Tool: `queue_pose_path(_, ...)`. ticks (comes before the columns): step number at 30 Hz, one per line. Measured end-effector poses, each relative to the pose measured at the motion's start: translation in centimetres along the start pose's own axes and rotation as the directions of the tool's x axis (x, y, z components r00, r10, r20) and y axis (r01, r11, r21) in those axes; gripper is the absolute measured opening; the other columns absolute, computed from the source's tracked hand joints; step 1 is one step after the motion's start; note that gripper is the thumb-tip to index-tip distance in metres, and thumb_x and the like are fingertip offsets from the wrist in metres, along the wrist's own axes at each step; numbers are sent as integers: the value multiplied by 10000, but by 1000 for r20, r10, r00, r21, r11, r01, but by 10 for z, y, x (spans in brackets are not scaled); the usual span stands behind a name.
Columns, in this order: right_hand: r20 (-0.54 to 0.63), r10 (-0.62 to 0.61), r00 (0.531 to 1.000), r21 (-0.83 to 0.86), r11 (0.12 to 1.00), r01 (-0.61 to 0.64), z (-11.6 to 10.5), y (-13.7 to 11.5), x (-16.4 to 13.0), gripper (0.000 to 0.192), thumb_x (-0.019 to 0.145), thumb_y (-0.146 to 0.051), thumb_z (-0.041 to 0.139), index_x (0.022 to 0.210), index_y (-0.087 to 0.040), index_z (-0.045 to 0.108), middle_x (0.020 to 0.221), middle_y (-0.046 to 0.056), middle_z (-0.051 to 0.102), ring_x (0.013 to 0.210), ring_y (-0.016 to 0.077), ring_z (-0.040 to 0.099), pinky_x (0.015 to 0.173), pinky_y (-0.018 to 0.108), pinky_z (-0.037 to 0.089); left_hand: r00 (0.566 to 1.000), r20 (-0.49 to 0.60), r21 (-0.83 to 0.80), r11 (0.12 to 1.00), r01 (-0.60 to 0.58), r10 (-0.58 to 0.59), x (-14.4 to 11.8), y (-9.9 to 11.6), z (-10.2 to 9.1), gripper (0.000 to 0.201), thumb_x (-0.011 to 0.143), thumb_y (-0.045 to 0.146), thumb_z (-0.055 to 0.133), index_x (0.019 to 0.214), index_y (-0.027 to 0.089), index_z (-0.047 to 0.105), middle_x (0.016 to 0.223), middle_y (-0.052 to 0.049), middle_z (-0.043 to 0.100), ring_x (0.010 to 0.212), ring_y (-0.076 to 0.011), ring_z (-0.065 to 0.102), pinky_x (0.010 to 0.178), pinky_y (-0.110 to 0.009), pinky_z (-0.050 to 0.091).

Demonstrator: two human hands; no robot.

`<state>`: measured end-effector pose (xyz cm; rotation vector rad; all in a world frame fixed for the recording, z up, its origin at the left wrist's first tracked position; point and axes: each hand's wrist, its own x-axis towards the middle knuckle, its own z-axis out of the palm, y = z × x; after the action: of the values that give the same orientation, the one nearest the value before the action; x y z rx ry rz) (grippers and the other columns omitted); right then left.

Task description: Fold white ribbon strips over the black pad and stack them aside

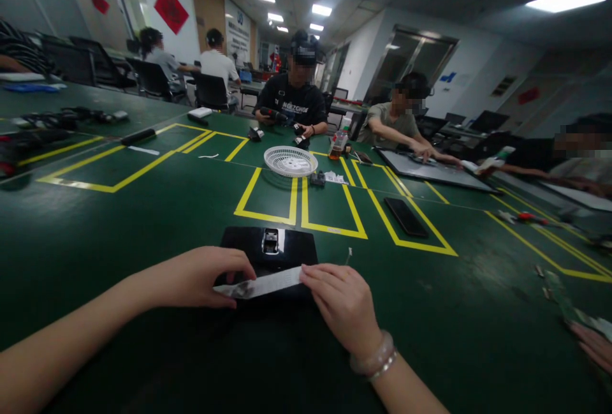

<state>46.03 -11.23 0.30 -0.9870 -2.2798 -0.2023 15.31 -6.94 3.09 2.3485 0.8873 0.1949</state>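
A pale printed strip (273, 283), like paper or film, is stretched between my two hands, its right end a little higher. My left hand (203, 277) pinches the left end between thumb and fingers, beside a dark patch on the strip. At the other end, the fingertips of my right hand (342, 299) are closed on the strip. Behind and below it lies a glossy black plastic housing (299, 245) with a square metallic recess (271, 242) near its back edge. The strip and my hands hide its front part.
Beyond the housing are a round white plastic grille (291, 162), a small grey part (317, 178) and a bottle (338, 144). A black phone (406, 217) lies to the right. Yellow tape (335, 231) marks the green table (167, 235). Several people sit around it; one holds a power drill (273, 115).
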Motion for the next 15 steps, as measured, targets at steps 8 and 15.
queue_pose_path(8, 449, 57, 892, 21, 997, -74, 2, -2, 2, 321, 867, -106, 586, 1135, -250, 690, 1172, 14, 715, 1028, 206, 634, 873, 384, 495, 999, 32, 152, 988, -31, 26, 4, 1, 5, 188, 859, 139, 720, 1010, 248, 690, 902, 11, 631, 799, -177, 626, 700, -253, 447)
queue_pose_path(15, 444, 77, 893, 63, 991, -116, -4, -7, 3, 286, 919, -206, 548, 1173, -253, 669, 1160, 22, 722, 1022, 202, 643, 907, 392, 475, 989, -127, 301, 953, -38, 80, 15, -8, 23, 492, 824, 358, 816, 1266, 251, 628, 1273, -65, 571, 1151, -295, 543, 966, -376, 451)
